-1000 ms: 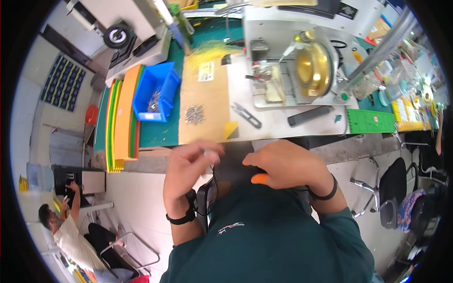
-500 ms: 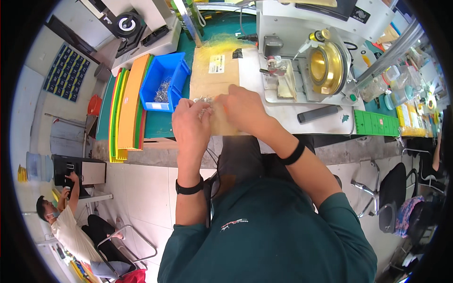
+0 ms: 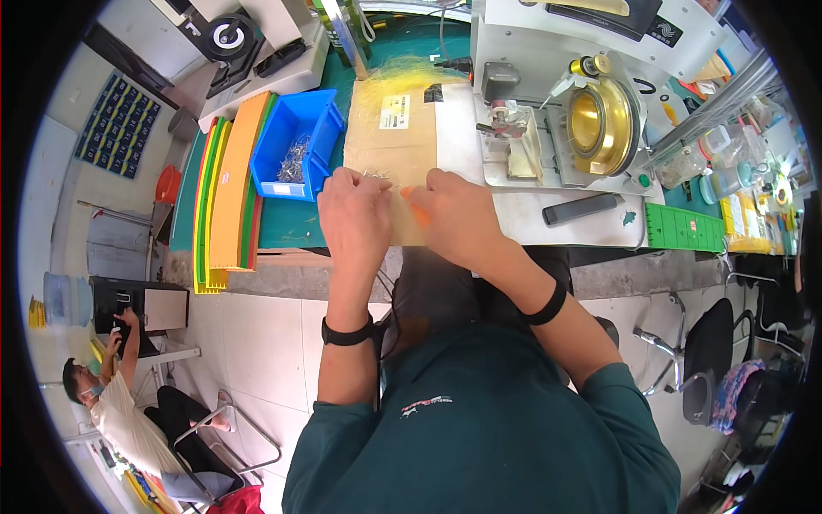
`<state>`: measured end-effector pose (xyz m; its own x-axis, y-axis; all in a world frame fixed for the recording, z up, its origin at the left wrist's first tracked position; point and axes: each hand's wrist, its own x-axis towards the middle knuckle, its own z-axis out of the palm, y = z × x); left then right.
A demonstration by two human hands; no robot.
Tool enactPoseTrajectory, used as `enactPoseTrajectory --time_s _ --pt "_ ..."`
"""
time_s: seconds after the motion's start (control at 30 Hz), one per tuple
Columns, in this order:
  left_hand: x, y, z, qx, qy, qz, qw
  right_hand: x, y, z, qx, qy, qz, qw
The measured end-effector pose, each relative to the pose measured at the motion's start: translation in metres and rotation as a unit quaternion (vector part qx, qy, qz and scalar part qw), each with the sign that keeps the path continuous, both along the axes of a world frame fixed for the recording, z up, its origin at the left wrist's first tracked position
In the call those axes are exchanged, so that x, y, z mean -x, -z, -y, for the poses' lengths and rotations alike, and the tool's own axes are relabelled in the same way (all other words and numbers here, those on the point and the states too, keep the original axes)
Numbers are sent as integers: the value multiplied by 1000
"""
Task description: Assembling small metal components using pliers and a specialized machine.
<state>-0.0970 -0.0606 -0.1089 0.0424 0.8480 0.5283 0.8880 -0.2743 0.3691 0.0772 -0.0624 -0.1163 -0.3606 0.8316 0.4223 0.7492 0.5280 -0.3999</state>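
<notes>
My left hand [image 3: 353, 218] is closed in a pinch at the near edge of a brown cardboard sheet [image 3: 390, 150]. What its fingers hold is too small to make out. Close beside it, my right hand [image 3: 465, 218] is closed around a small orange tool [image 3: 419, 212], whose kind I cannot tell. A little pile of silvery metal pieces [image 3: 377, 175] lies on the cardboard just beyond my fingers. Left of the sheet stands a blue bin [image 3: 318, 128] with a heap of similar thin metal pieces [image 3: 294, 160] inside. Fine yellow threads [image 3: 402, 83] lie tangled over the cardboard's far end.
Upright coloured boards [image 3: 237, 184] stand left of the bin. At the right, a machine with a golden round bowl [image 3: 591, 124] is on the bench, and a dark grey bar [image 3: 582, 208] lies before it. A green strip [image 3: 683, 227] sits further right. Another person [image 3: 128, 420] sits far left.
My right hand has dropped slightly nearer and to the right, showing more of the orange tool. My left hand has turned, its fingers bunched more tightly.
</notes>
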Motion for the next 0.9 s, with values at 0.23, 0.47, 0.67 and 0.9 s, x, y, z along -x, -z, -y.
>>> enactPoseTrajectory --time_s 0.23,0.47,0.67,0.9 --pt "-4 -8 -14 20 32 -37 999 -3 1 -3 14 5 53 998" --pt "0 -10 -29 53 91 -66 992 -5 -3 -4 40 1 30 999" --pt "-22 -40 -14 -16 85 -9 996 -10 -31 6 44 75 -250 964" --pt "-68 -73 -1 -65 123 55 989 -28 -48 11 145 63 -548 821"
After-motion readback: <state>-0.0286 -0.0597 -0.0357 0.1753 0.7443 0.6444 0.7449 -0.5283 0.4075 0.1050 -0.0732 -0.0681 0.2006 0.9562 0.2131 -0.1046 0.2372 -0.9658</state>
